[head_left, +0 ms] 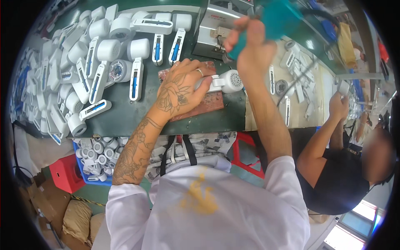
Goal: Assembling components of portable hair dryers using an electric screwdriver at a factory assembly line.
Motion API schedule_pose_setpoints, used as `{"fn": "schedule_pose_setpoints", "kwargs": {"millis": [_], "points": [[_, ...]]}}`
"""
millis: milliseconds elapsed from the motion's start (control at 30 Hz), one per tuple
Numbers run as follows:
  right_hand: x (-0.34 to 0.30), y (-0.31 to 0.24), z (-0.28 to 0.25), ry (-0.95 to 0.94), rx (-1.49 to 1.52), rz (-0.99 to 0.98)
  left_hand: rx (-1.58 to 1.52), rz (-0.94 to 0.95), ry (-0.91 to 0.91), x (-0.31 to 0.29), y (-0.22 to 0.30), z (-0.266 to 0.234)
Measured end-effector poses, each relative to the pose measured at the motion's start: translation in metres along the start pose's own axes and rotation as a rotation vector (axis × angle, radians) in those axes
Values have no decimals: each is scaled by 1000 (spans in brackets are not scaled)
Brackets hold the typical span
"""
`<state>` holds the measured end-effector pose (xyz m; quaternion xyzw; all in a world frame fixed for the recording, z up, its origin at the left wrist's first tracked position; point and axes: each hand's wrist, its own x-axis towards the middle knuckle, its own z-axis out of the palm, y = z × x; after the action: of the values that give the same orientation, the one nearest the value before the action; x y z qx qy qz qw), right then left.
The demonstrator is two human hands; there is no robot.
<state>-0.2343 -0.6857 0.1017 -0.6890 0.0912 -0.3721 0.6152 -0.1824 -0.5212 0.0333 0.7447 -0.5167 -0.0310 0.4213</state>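
Note:
My left hand (183, 87), tattooed and with rings on its fingers, lies over the handle of a white handheld fan (231, 81) and presses it onto a reddish block (200, 109). The fan's round grilled head points right, past the thumb; most of its handle is hidden under my palm. Raised at the upper right, my right hand (255, 50) has its fingers wrapped around a teal electric screwdriver (273, 25), which is blurred. A dark cord trails off to the right from it. The screwdriver stands apart from the fan.
White fan bodies (98, 50) with open handles heap across the left of the green bench (179, 128). A metal machine (221, 29) stands behind the block. More fan parts (298, 66) lie at right, near a co-worker's arm (318, 137). Below left sits a blue crate (93, 181) of fan parts.

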Motion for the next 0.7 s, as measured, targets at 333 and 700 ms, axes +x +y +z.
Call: {"fn": "schedule_pose_setpoints", "kwargs": {"millis": [333,700], "points": [[-47,-16,-23,-92,27,20,79,-2,-70,5,6,1],[-58,5,-22,-85,124,11,79,6,-77,5,9,1]]}}
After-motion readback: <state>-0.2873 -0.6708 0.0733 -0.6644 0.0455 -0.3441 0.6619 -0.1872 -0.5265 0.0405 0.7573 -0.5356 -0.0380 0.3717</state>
